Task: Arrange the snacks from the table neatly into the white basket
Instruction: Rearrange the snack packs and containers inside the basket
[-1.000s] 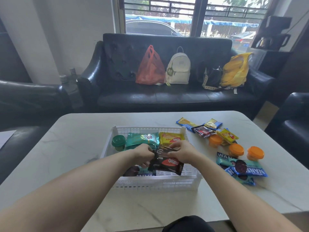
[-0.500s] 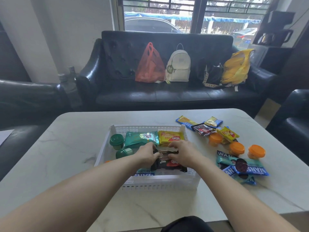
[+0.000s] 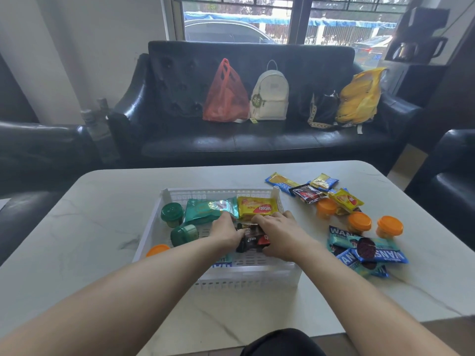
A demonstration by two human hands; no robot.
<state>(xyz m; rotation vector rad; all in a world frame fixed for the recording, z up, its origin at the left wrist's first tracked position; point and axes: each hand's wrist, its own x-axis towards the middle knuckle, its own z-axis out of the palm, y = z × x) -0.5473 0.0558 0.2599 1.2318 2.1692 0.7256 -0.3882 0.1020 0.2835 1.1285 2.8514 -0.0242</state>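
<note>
The white basket [image 3: 246, 280] stands on the table in front of me. Inside lie a dark brown snack packet [image 3: 253, 240], a yellow packet [image 3: 257, 208], a teal packet [image 3: 208, 209], two green-lidded cups [image 3: 172, 214] and an orange-lidded cup [image 3: 157, 250]. My left hand [image 3: 226, 231] and my right hand [image 3: 280, 235] both press on the dark brown packet, low in the basket. To the right on the table lie blue wafer packets [image 3: 370, 250], three orange-lidded cups [image 3: 359, 222] and several small sachets [image 3: 308, 192].
The white marble table [image 3: 90, 227] has a rounded far edge. Behind it is a black sofa [image 3: 257, 142] holding a red bag [image 3: 226, 96], a white backpack [image 3: 270, 96] and a yellow bag [image 3: 359, 98]. Black armchairs flank both sides.
Both hands have lowered the dark brown packet from above the basket rim down into the basket, in front of the yellow packet.
</note>
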